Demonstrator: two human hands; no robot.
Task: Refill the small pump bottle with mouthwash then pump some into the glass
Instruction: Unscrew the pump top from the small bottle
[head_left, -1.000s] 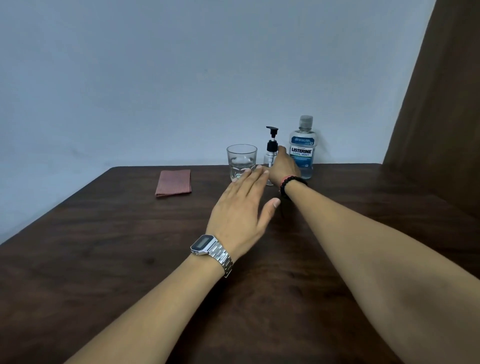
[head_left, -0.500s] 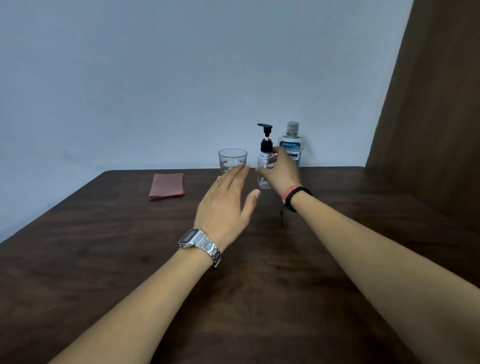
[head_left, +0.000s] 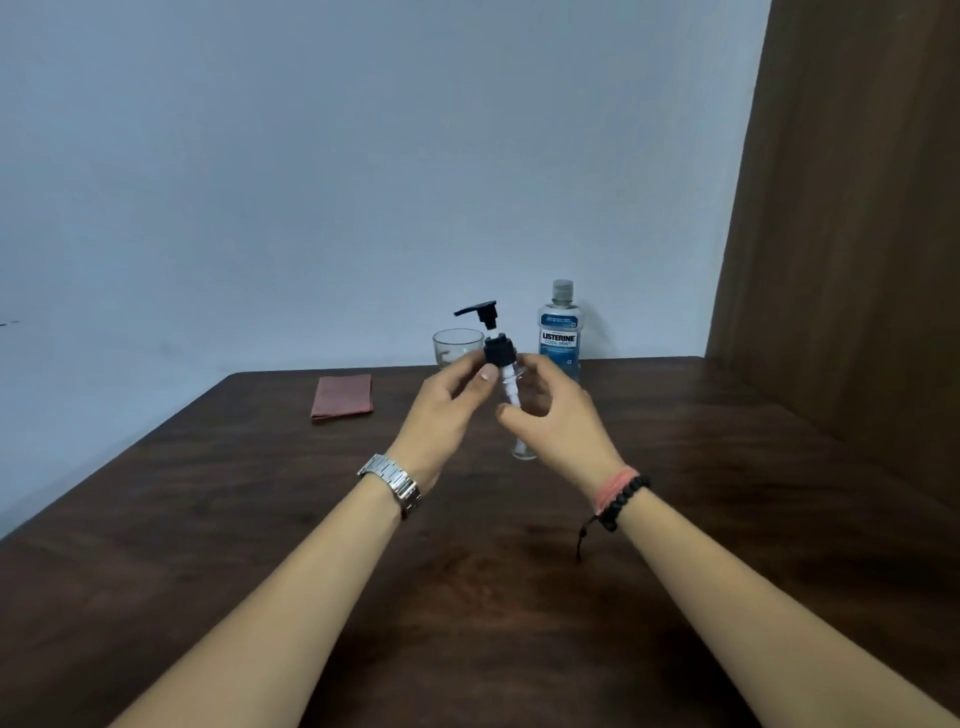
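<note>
Dark wooden table (head_left: 208, 519) under a plain pale wall, and the person has both hands raised over the middle of it. Between them is the small pump bottle (head_left: 511, 395), clear plastic, held upright just off the tabletop. The right hand (head_left: 558, 421) curls round its body from the side, fingers hooked behind it, while the left hand (head_left: 447, 405) pinches the black collar (head_left: 500, 351) under the pump head (head_left: 478, 310) between thumb and fingertips.

Just beyond the left fingers stands the glass (head_left: 457, 347), and past the right hand, a little further back, the mouthwash bottle (head_left: 559, 332) with its cap on. Well off to the left of both hands lies a folded pink cloth (head_left: 343, 397).

That little bottle looks light and appears empty, with thin, smooth walls, so I'd guess it could twist or slip in a loose hold. The body is where to brace it; the ribbed collar is the place to turn, rather than the spout, which would only bob down.
</note>
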